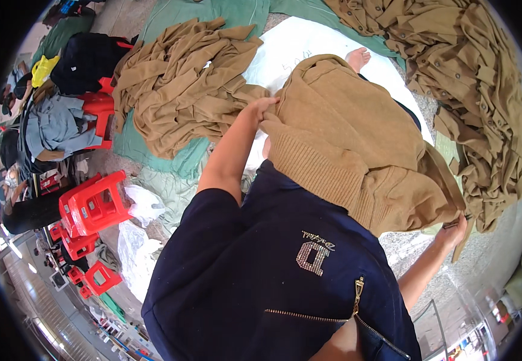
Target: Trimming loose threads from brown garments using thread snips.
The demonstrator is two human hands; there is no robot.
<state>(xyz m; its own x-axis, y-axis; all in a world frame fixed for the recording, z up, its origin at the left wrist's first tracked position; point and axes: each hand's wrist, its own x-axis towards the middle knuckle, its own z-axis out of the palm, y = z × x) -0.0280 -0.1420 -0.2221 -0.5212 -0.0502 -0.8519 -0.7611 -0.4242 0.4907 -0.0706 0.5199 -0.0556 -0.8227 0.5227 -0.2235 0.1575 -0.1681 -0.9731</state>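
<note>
- Head view: looking down on a brown knit garment [345, 126], spread over the lap and partly over a white sheet [300, 36], ribbed band turned toward the body.
- With left hand [265, 106]: gripping the garment's left edge, fingers mostly curled; cannot tell how tightly.
- With right hand [453, 231]: holding the garment's lower right corner, fingers closed round the cloth, arm stretched well out to the right.
- Between the two hands: drawn out wide, with loose folds toward the right.
- Just beyond the left hand: heaped in a rumpled pile of brown clothing [182, 84], partly over green cloth [182, 159].
- Along the far right: piled in a longer heap of buttoned brown garments [465, 90].
- Past the garment's far edge: resting on the sheet, a bare foot [358, 59].
- Worn: a navy top [261, 265] with gold zip and glittery emblem.
- To the left: stacked red stools [95, 204], beside a whitish plastic bag [143, 204]; farther up, draped grey-blue clothing [56, 126].
</note>
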